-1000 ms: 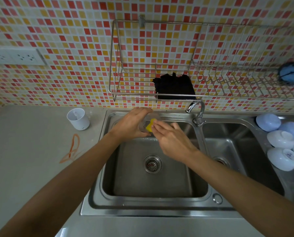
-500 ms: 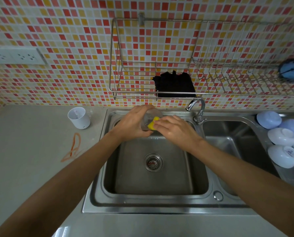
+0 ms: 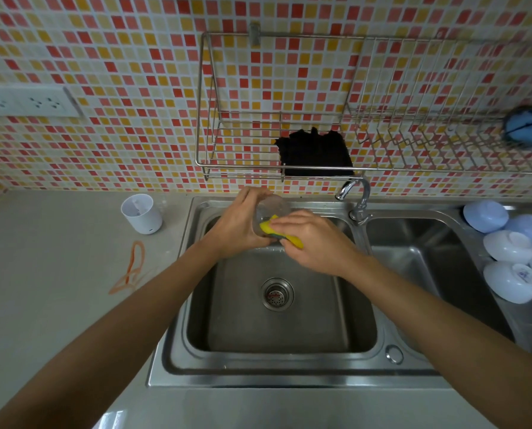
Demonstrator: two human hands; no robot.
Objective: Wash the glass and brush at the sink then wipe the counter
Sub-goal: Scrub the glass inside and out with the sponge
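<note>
My left hand [image 3: 238,226] grips a clear glass [image 3: 271,207] above the back of the left basin of the steel sink [image 3: 178,360]. My right hand [image 3: 317,243] presses a yellow sponge [image 3: 278,232] with a green face against the side of the glass. Much of the glass is hidden behind my fingers. A black cloth [image 3: 315,154] hangs on the wall rack [image 3: 209,168] just above. No brush is clearly in view.
The tap [image 3: 356,196] stands between the two basins, its spout turned left. Several upturned bowls [image 3: 506,270] lie on the right drainer. A white cup [image 3: 141,213] and an orange rubber band [image 3: 131,269] sit on the grey counter [image 3: 57,274] to the left.
The sponge has slid from the mouth of the glass down along its side, and more of it shows under my right hand. The glass has tilted a little.
</note>
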